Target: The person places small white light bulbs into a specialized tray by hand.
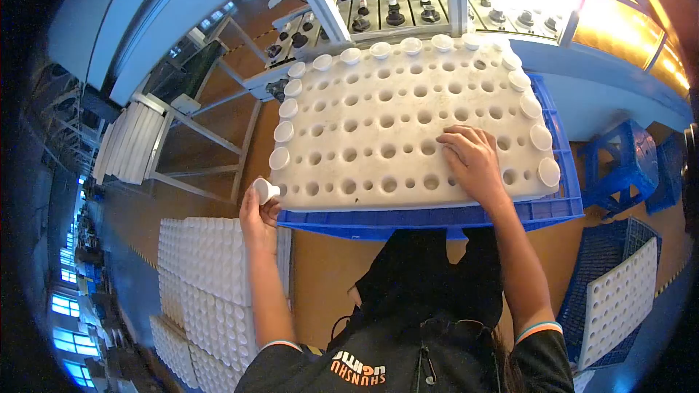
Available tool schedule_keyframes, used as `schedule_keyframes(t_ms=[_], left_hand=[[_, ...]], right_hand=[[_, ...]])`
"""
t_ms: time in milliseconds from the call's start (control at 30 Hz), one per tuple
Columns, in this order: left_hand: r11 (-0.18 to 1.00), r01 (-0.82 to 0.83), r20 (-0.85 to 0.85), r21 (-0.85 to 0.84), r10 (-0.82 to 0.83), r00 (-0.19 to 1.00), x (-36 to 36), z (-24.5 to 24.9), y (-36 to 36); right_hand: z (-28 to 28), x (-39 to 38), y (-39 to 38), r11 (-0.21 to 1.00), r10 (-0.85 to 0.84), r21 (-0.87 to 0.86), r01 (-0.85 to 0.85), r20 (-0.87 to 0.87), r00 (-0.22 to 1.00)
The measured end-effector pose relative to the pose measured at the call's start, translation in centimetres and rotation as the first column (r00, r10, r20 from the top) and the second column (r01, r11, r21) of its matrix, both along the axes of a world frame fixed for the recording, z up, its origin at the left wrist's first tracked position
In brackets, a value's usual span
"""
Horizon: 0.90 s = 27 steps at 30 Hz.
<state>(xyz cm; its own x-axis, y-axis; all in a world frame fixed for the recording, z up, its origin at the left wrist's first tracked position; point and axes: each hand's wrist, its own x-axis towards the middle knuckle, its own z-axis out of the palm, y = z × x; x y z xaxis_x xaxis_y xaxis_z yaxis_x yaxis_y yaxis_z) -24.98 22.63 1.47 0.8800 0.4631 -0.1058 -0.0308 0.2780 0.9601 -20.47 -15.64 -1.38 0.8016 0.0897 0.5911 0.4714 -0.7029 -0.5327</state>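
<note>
My left hand (258, 220) is closed around a white cup-shaped lamp part (263, 190) at the near left corner of a white foam tray (370, 167). Its round face tilts toward me, and its narrow end points at the tray's edge. On the tray's right half rests my right hand (470, 156), with fingers loosely bent and fingertips on the foam among the holes. Nothing shows in it, though its palm side is hidden. Similar white lamp parts (380, 50) line the tray's left, far and right edges. The inner holes I can see hold no such parts.
The tray lies on a blue plastic crate (520, 209). Behind it runs a machine line with black holders (394, 14) and a bright light. Stacked white trays (211, 269) stand at lower left. At right are blue stools (622, 164) and a dark crate with another foam tray (619, 302).
</note>
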Motion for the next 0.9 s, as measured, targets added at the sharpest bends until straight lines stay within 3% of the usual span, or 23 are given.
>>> schedule_keyframes(t_ms=[133, 200, 233, 300, 333, 367, 433, 467, 533, 567, 600, 633, 667, 767, 800, 833, 900], left_hand=[[0.995, 0.052, -0.064, 0.082, -0.047, 0.997, 0.4, -0.7, 1.3], [0.897, 0.204, -0.242, 0.391, -0.114, 0.964, 1.0, -0.4, 0.9], [0.895, 0.220, -0.239, 0.388, -0.133, 0.962, 1.4, -1.2, 1.0], [0.686, 0.062, -0.009, 0.725, -0.081, 0.997, 2.2, -3.3, 1.9], [0.516, 0.035, 0.000, 0.856, -0.067, 0.998, 2.2, -3.0, 2.0], [0.372, -0.040, 0.045, 0.927, -0.004, 0.999, 2.0, -2.8, 1.5], [0.195, -0.212, 0.197, 0.958, 0.094, 0.976, 1.5, -1.9, -0.4], [0.202, -0.218, 0.208, 0.955, 0.071, 0.976, 1.5, -1.5, -1.3], [0.335, -0.357, 0.360, 0.872, 0.053, 0.931, 1.6, -0.9, -3.1], [0.335, -0.360, 0.367, 0.871, 0.044, 0.929, 1.7, -0.4, -4.3], [0.625, -0.152, 0.207, 0.766, -0.016, 0.978, 1.9, 0.1, -5.8], [0.832, 0.068, 0.065, 0.550, -0.124, 0.990, 2.1, 0.5, -7.2], [0.860, 0.183, 0.036, 0.476, -0.227, 0.973, 2.8, 1.1, -8.8], [0.895, 0.445, 0.059, 0.020, -0.445, 0.894, 5.5, 1.4, -13.2], [0.853, 0.501, 0.084, -0.149, -0.494, 0.866, 6.8, 1.0, -14.1], [0.851, 0.504, 0.085, -0.147, -0.497, 0.864, 8.3, 0.6, -14.9], [0.667, 0.564, 0.168, -0.486, -0.563, 0.810, 11.3, -0.2, -16.5]], right_hand=[[0.0, 0.3, 0.1, 1.000, -0.012, -0.027, 0.013, 0.011, 1.000], [-0.2, 0.0, -0.1, 0.999, -0.029, -0.027, 0.029, -0.004, 1.000], [-0.6, 0.1, 0.0, 1.000, -0.019, -0.003, 0.019, 0.000, 1.000], [-0.8, 0.3, -0.1, 0.999, -0.045, 0.012, 0.045, 0.013, 0.999], [-0.8, 0.2, -0.1, 0.999, -0.034, -0.003, 0.034, 0.005, 0.999], [-0.8, 0.2, -0.2, 1.000, -0.025, -0.017, 0.025, -0.003, 1.000], [-1.2, 0.3, -0.2, 0.999, -0.041, 0.012, 0.041, -0.004, 0.999], [-1.3, 0.3, -0.2, 0.999, -0.017, 0.047, 0.018, -0.011, 1.000], [-0.9, 0.1, -0.3, 0.999, -0.020, 0.048, 0.020, -0.002, 1.000], [-0.8, 0.1, -0.3, 0.999, 0.001, 0.050, -0.001, -0.005, 1.000], [-0.8, 0.1, -0.3, 0.999, -0.002, 0.043, 0.002, 0.003, 1.000], [-0.9, 0.1, -0.3, 0.999, -0.002, 0.046, 0.002, 0.006, 1.000], [-1.0, 0.1, -0.3, 0.999, -0.007, 0.051, 0.007, 0.006, 1.000], [-1.1, 0.1, -0.3, 0.998, -0.005, 0.063, 0.005, 0.011, 1.000], [-1.2, 0.2, -0.4, 0.998, 0.002, 0.066, -0.003, 0.013, 1.000], [-1.2, 0.1, -0.4, 0.998, -0.001, 0.067, 0.000, 0.015, 1.000], [-1.2, 0.2, -0.4, 0.999, -0.008, 0.043, 0.007, 0.020, 1.000]])
